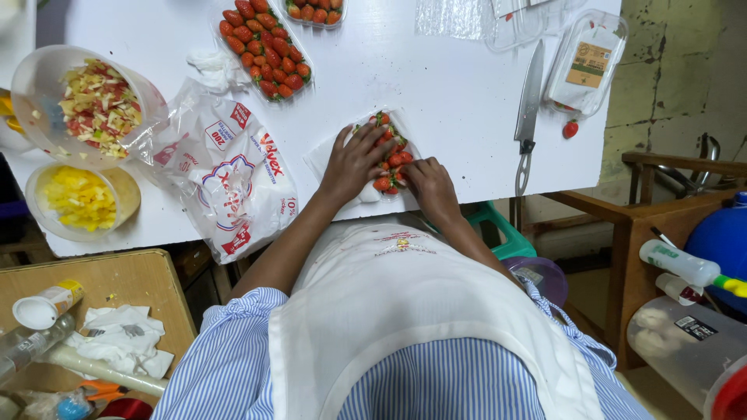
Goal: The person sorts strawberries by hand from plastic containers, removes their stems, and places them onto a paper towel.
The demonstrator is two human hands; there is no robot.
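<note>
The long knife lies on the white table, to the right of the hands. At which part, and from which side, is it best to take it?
Probably the dark handle of the knife: it points toward the person at the near edge of the table, while the blade runs away. The right hand is nearer, so approaching from the near side, from above, seems safest.

Bright, even light from overhead; the white bench (pixel 436 85) reads near blown-out with a soft sheen, and shadows under the hands (pixel 389 175) at its near edge are short and faint. Glare sits on the clear plastic film (pixel 451 17) at the bench's far edge and on the knife blade (pixel 531 89) toward its right side. Focus is sharp across the bench; wide-lens bending curves the bench's edges, and the floor area beside and below it falls noticeably dimmer, with slight softness at the frame corners.
</note>
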